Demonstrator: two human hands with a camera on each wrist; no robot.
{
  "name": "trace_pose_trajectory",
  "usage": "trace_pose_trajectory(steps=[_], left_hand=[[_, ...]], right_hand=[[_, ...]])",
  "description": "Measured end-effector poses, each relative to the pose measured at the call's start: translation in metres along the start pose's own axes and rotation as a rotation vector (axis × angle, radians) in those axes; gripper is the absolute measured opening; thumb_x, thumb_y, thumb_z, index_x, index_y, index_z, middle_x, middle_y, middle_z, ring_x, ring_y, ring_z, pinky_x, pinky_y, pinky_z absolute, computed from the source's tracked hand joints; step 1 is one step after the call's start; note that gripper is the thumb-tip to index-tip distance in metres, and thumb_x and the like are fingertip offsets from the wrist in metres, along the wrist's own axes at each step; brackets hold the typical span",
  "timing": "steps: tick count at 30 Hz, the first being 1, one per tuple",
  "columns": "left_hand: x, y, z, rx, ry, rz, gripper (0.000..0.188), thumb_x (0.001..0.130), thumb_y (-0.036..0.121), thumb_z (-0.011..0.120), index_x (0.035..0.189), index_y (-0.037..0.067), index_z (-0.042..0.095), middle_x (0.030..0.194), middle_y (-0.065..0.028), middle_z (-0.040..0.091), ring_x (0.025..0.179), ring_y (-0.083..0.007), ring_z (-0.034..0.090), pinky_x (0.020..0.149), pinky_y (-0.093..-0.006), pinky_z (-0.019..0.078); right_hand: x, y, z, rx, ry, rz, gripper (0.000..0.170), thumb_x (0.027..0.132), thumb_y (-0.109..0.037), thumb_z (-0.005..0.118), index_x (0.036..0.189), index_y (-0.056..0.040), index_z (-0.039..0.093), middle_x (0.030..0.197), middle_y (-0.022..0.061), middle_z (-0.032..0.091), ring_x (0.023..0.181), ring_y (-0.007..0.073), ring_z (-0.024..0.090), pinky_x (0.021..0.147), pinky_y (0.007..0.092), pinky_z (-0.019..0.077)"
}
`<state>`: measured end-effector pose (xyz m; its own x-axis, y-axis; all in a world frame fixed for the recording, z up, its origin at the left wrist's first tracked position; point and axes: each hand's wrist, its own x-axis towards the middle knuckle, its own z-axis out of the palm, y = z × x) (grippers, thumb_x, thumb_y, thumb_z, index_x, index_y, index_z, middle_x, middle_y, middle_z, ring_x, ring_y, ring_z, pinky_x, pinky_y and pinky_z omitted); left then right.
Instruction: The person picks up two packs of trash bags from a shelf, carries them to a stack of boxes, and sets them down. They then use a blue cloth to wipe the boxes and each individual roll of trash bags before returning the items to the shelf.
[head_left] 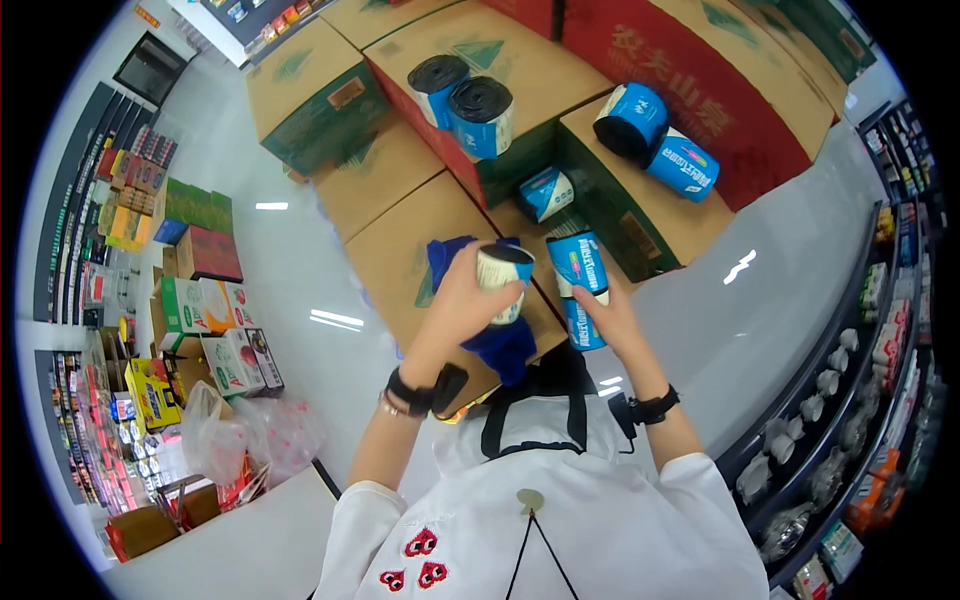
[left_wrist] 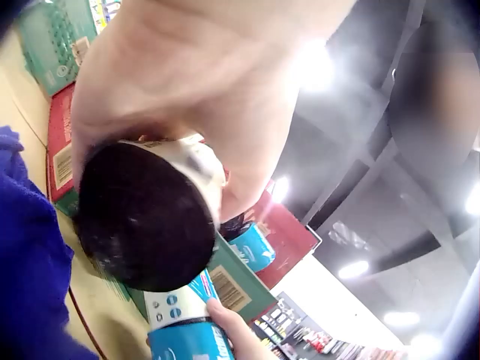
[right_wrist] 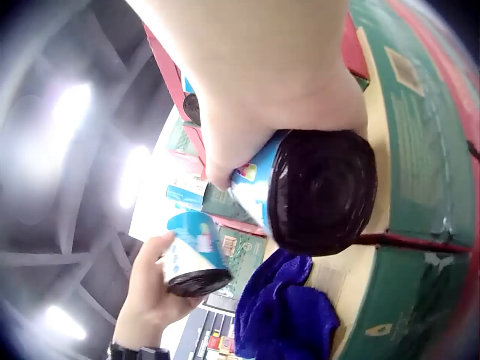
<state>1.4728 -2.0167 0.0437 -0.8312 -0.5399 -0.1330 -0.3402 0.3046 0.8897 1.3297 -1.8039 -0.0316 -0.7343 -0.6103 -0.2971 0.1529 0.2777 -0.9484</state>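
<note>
In the head view, my left hand [head_left: 458,306] grips a black roll with a cream-and-blue label [head_left: 500,275], above a dark blue cloth [head_left: 505,352] on a carton. My right hand [head_left: 617,322] holds a blue-labelled roll [head_left: 577,262] beside it; another blue section [head_left: 584,325] shows below the thumb, and whether it is a second roll I cannot tell. The left wrist view shows the black end [left_wrist: 146,217] of the left roll under my left hand [left_wrist: 195,75]. In the right wrist view, the black end [right_wrist: 324,191] faces the camera below my right hand [right_wrist: 277,82].
Another roll [head_left: 546,194] lies between cartons. Two rolls stand on the carton [head_left: 550,75] ahead, and two more rest on the right carton [head_left: 640,210]. Shelves [head_left: 800,440] line the right side; boxes [head_left: 215,310] and plastic bags [head_left: 250,435] are at the left.
</note>
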Motion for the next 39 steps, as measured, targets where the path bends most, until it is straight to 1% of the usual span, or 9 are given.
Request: trace_pose_trajectory(steps=[3, 8, 11, 19, 23, 27, 31, 37, 39], left_hand=[[0.043, 0.012, 0.009, 0.324, -0.018, 0.005, 0.086, 0.071, 0.032, 0.076, 0.143, -0.004, 0.045, 0.131, -0.032, 0.053, 0.119, -0.0444, 0.059, 0.099, -0.0439, 0.0493], [0.098, 0.003, 0.046, 0.681, 0.009, 0.201, 0.098, 0.072, 0.025, 0.075, 0.155, 0.006, 0.028, 0.145, -0.0221, 0.046, 0.118, -0.0459, 0.057, 0.093, -0.0496, 0.0527], [0.113, -0.002, 0.06, 0.775, -0.024, 0.196, 0.097, 0.073, 0.023, 0.077, 0.155, 0.008, 0.028, 0.148, -0.0202, 0.042, 0.119, -0.045, 0.056, 0.091, -0.052, 0.0529], [0.133, -0.03, 0.08, 1.041, 0.125, 0.38, 0.082, 0.081, 0.04, 0.078, 0.142, 0.002, 0.038, 0.126, -0.0172, 0.051, 0.102, -0.0356, 0.064, 0.072, -0.043, 0.0602], [0.137, -0.033, 0.074, 0.977, 0.12, 0.429, 0.07, 0.085, 0.038, 0.075, 0.134, 0.001, 0.041, 0.121, -0.0187, 0.053, 0.097, -0.0356, 0.065, 0.068, -0.0432, 0.0605], [0.117, 0.005, 0.049, 0.639, -0.028, 0.272, 0.062, 0.091, 0.033, 0.068, 0.133, -0.001, 0.04, 0.124, -0.0253, 0.052, 0.105, -0.0443, 0.063, 0.079, -0.0513, 0.0568], [0.078, 0.035, 0.022, 0.394, -0.04, 0.261, 0.063, 0.095, 0.036, 0.065, 0.138, -0.002, 0.039, 0.127, -0.0281, 0.05, 0.108, -0.0461, 0.061, 0.089, -0.0484, 0.0521], [0.001, 0.065, 0.02, 0.274, -0.038, 0.278, 0.063, 0.097, 0.029, 0.067, 0.143, -0.003, 0.037, 0.129, -0.023, 0.057, 0.117, -0.0289, 0.06, 0.097, -0.0363, 0.0485], [-0.027, 0.077, 0.036, -0.046, -0.117, 0.095, 0.062, 0.097, 0.024, 0.068, 0.143, -0.003, 0.037, 0.127, -0.0183, 0.057, 0.115, -0.024, 0.058, 0.098, -0.0344, 0.0475]], right_hand=[[-0.009, 0.003, 0.003, -0.021, 0.05, 0.015, 0.064, 0.087, -0.043, 0.079, 0.13, -0.0006, 0.056, 0.109, 0.0127, 0.07, 0.094, 0.019, 0.069, 0.082, 0.0337, 0.0557], [-0.022, 0.003, -0.004, -0.026, 0.088, -0.001, 0.067, 0.085, -0.043, 0.08, 0.13, 0.0002, 0.055, 0.108, 0.0125, 0.07, 0.093, 0.0193, 0.069, 0.081, 0.0337, 0.0557], [-0.029, 0.0, -0.009, -0.035, 0.108, 0.063, 0.069, 0.085, -0.042, 0.081, 0.132, 0.0009, 0.054, 0.111, 0.0139, 0.07, 0.095, 0.0203, 0.069, 0.083, 0.0339, 0.0558], [-0.037, 0.007, -0.019, -0.01, 0.166, 0.06, 0.074, 0.084, -0.041, 0.082, 0.134, 0.0027, 0.051, 0.114, 0.016, 0.069, 0.099, 0.0219, 0.069, 0.086, 0.0342, 0.0557], [-0.039, 0.004, -0.025, -0.05, 0.116, 0.161, 0.075, 0.083, -0.041, 0.082, 0.135, 0.0034, 0.05, 0.113, 0.0158, 0.069, 0.099, 0.0217, 0.069, 0.086, 0.0341, 0.0557], [-0.044, 0.002, -0.028, -0.003, 0.1, 0.112, 0.077, 0.083, -0.043, 0.081, 0.136, 0.0036, 0.05, 0.112, 0.0159, 0.069, 0.098, 0.0218, 0.068, 0.085, 0.0339, 0.0556], [-0.048, 0.0, -0.029, -0.071, 0.085, 0.045, 0.073, 0.083, -0.042, 0.081, 0.135, 0.002, 0.052, 0.111, 0.0161, 0.069, 0.099, 0.0225, 0.069, 0.087, 0.0349, 0.0551], [-0.074, -0.012, -0.059, -0.052, -0.023, 0.023, 0.064, 0.084, -0.038, 0.08, 0.129, 0.0001, 0.057, 0.11, 0.0156, 0.071, 0.1, 0.0237, 0.069, 0.09, 0.0367, 0.0533], [-0.093, -0.003, -0.081, -0.023, 0.004, -0.034, 0.061, 0.085, -0.037, 0.079, 0.128, 0.0004, 0.056, 0.11, 0.0155, 0.07, 0.101, 0.0237, 0.068, 0.091, 0.0367, 0.0526]])
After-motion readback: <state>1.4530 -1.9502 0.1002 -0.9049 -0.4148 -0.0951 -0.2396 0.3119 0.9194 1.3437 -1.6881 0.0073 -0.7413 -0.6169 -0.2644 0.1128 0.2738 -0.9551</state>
